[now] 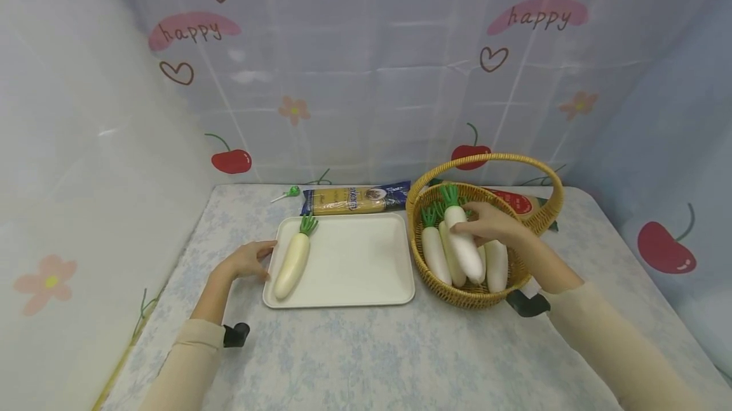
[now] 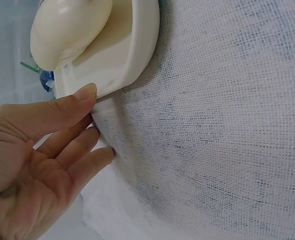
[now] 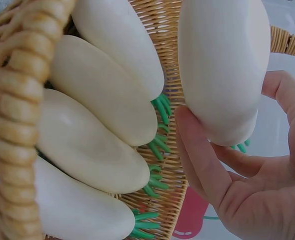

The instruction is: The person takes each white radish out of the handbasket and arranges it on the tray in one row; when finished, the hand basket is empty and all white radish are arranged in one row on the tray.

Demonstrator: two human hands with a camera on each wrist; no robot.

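My right hand grips a white radish near its green-leaved top, above the wicker basket. In the right wrist view, thumb and fingers are on either side of this radish. Several other white radishes with green tops lie in the basket below it. At the left, my left hand rests against the edge of a white rectangular tray, its thumb touching the rim in the left wrist view. One creamy-white radish lies on the tray's left side, leaves pointing away.
Behind the tray lies a yellow and blue pasta packet. To its left is a green lollipop. A red-labelled package lies partly hidden behind the basket, whose tall handle arches over it. A printed curtain hangs behind the cloth-covered table.
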